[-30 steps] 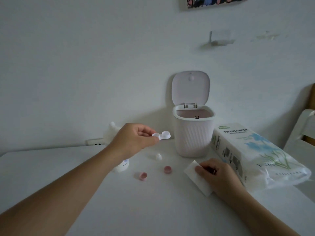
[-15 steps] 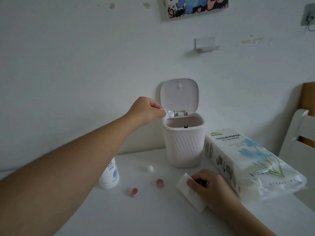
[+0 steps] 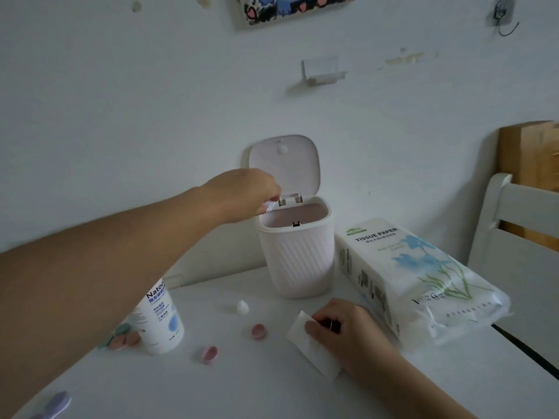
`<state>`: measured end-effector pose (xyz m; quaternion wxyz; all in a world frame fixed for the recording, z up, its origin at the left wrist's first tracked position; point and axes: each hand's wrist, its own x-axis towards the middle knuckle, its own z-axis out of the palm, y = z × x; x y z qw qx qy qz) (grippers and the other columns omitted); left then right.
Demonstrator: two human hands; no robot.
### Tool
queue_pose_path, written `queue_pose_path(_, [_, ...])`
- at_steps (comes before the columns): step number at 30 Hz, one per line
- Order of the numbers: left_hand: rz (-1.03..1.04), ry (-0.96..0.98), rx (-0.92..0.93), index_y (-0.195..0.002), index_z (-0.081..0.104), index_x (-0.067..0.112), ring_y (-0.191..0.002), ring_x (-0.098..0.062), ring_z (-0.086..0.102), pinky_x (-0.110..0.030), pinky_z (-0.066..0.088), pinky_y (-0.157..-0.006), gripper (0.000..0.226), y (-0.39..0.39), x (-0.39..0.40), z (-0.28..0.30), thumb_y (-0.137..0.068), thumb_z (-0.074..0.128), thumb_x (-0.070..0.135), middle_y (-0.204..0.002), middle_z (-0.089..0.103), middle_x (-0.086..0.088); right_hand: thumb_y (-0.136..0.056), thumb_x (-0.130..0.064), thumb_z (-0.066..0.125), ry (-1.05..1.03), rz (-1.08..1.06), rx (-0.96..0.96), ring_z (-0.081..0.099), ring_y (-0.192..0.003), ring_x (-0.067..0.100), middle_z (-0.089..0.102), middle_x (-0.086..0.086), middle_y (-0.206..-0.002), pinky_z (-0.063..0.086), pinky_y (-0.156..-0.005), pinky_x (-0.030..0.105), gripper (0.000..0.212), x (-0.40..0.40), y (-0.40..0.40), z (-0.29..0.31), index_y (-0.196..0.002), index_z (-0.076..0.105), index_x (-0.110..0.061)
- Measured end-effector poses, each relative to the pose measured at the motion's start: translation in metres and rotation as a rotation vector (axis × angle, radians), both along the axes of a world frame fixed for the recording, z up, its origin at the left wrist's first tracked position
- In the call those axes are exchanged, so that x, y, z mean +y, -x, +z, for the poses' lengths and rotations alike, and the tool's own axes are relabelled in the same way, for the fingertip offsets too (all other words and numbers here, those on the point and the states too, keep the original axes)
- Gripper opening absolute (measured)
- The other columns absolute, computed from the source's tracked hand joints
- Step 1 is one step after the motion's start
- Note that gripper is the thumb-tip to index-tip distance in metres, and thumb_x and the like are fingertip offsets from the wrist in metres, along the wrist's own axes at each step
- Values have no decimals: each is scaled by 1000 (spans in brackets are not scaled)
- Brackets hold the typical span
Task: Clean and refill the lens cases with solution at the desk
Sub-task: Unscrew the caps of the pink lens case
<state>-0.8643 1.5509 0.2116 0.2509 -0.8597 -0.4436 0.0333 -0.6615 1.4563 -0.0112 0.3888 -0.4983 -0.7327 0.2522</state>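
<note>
My left hand (image 3: pixel 242 193) pinches a white lens case (image 3: pixel 270 206), tipped downward over the rim of the small pink bin (image 3: pixel 295 258), whose lid stands open. Most of the case is hidden by my fingers. My right hand (image 3: pixel 343 331) rests on the desk and holds a folded white tissue (image 3: pixel 308 346). Two pink caps (image 3: pixel 259 331) (image 3: pixel 209 353) and a small white cap (image 3: pixel 242 307) lie loose on the desk. The solution bottle (image 3: pixel 161 317) stands upright under my left forearm.
A pack of tissue paper (image 3: pixel 417 282) lies right of the bin. Another lens case with pink and green lids (image 3: pixel 121 340) sits beside the bottle, and a purple one (image 3: pixel 56 403) lies at the lower left. A white chair (image 3: pixel 520 237) stands at the right.
My left hand has carried the white lens case up from above the desk to the bin's rim and tipped it downward. My right hand stays on the tissue.
</note>
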Motion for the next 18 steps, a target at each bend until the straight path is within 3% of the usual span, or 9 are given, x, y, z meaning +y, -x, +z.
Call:
queue_pose_path(5, [-36, -63, 109, -105, 64, 15, -97, -24, 56, -43, 50, -83, 12, 1, -3, 2, -101, 54, 20, -100, 62, -3, -69, -67, 51, 9, 7, 4, 58, -72, 3, 63, -14, -80, 49, -69, 27, 25, 1, 0, -2, -72, 65, -46])
queue_pose_path(10, [-86, -124, 159, -103, 63, 13, -94, -25, 53, -42, 49, -82, 11, 1, -8, 4, -102, 53, 17, -99, 61, -4, -69, -66, 51, 16, 11, 17, 58, -72, 4, 63, -11, -81, 50, -70, 29, 32, 0, 0, 0, -82, 67, -41])
queue_pose_path(18, [-106, -160, 173, -114, 62, 15, -96, -25, 52, -42, 49, -84, 19, -1, -12, 6, -101, 50, 7, -104, 58, -4, -76, -55, 61, 11, 10, 6, 58, -71, 4, 64, -10, -79, 48, -67, 27, 17, 1, -1, -1, -80, 67, -39])
